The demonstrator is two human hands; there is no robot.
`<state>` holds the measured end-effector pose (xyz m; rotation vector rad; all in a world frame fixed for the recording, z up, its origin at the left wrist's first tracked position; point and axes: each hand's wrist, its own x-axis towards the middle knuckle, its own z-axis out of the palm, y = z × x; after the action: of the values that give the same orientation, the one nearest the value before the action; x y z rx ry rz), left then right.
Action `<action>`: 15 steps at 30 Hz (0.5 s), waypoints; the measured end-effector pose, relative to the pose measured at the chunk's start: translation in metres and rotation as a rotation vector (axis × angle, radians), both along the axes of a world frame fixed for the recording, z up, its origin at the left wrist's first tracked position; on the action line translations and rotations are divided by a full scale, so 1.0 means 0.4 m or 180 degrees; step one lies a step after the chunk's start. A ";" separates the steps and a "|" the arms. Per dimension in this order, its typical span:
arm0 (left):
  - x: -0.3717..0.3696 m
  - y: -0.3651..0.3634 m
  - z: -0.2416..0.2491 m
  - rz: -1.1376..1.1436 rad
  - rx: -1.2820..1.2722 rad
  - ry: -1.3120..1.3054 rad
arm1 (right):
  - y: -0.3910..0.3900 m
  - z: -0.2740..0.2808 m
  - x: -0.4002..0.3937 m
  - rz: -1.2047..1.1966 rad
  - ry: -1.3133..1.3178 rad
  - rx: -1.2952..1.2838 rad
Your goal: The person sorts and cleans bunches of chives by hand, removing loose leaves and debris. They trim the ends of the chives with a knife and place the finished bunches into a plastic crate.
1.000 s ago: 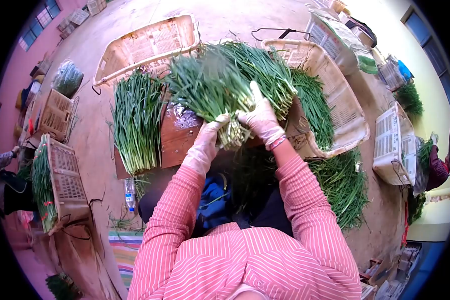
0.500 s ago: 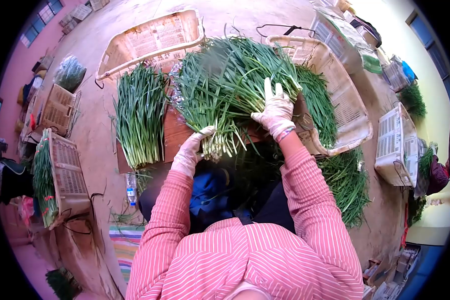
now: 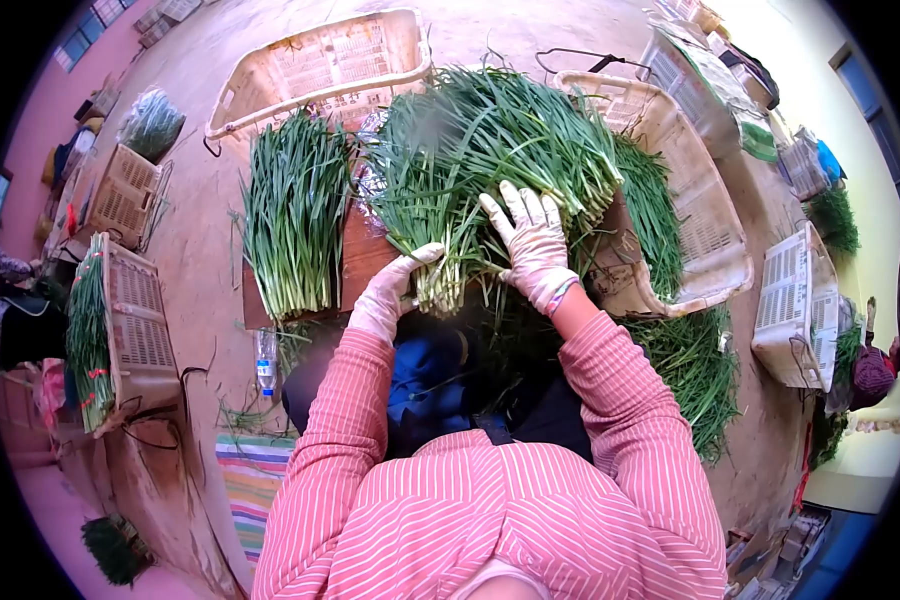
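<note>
A big pile of green chives (image 3: 490, 160) lies on a wet brown board (image 3: 360, 262) in front of me, white root ends toward me. My gloved right hand (image 3: 532, 243) lies flat with fingers spread on top of the pile near the root ends. My gloved left hand (image 3: 395, 288) cups the left side of the root ends, thumb against the stems. A second, neat bunch of chives (image 3: 295, 220) lies on the left part of the board, apart from both hands.
A pale plastic basket (image 3: 320, 70) lies beyond the board; another basket (image 3: 690, 200) with chives stands at right, loose chives (image 3: 690, 370) on the floor beside it. More crates (image 3: 130, 340) stand at left, with a water bottle (image 3: 265, 368). Another person (image 3: 875, 365) sits far right.
My right hand slid from the pile's right side onto its top and spread flat. The left hand stayed at the root ends. The pile settled lower on the board.
</note>
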<state>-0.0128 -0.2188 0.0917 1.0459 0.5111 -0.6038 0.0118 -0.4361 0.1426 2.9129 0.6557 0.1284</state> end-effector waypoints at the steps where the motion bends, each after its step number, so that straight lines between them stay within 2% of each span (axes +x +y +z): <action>1: -0.004 -0.001 0.017 0.0017 0.0171 0.0047 | 0.000 0.009 0.000 -0.0008 0.0231 -0.0167; 3: -0.015 -0.013 0.055 0.0076 0.0057 0.0056 | 0.022 0.055 -0.023 -0.0019 0.0814 0.0163; 5: -0.019 -0.020 0.086 0.0025 0.0120 0.0114 | 0.043 0.059 -0.037 0.0269 0.1028 0.0696; 6: -0.008 -0.016 0.047 0.0004 0.0008 0.0051 | 0.054 0.052 -0.036 0.0293 0.1056 0.0762; 7: 0.012 -0.008 -0.035 -0.0013 -0.0502 -0.0205 | 0.062 0.039 -0.032 0.0297 0.1083 0.0823; 11: -0.012 -0.013 0.054 0.0059 -0.0356 -0.0045 | 0.084 -0.015 -0.013 0.0089 0.0841 0.0940; 13: 0.000 0.000 0.018 -0.0054 -0.0423 0.0015 | 0.075 -0.029 -0.007 0.0187 0.1025 0.1043; 14: -0.007 0.004 0.044 -0.0134 -0.0482 -0.0057 | 0.068 -0.025 -0.003 0.0188 0.1083 0.1015; 15: 0.014 0.012 -0.019 -0.0089 -0.0632 0.0000 | 0.065 -0.021 0.000 0.0197 0.1139 0.0994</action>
<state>-0.0072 -0.2138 0.0843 0.8658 0.4278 -0.6654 0.0118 -0.4102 0.1343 3.2504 0.8465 -0.3208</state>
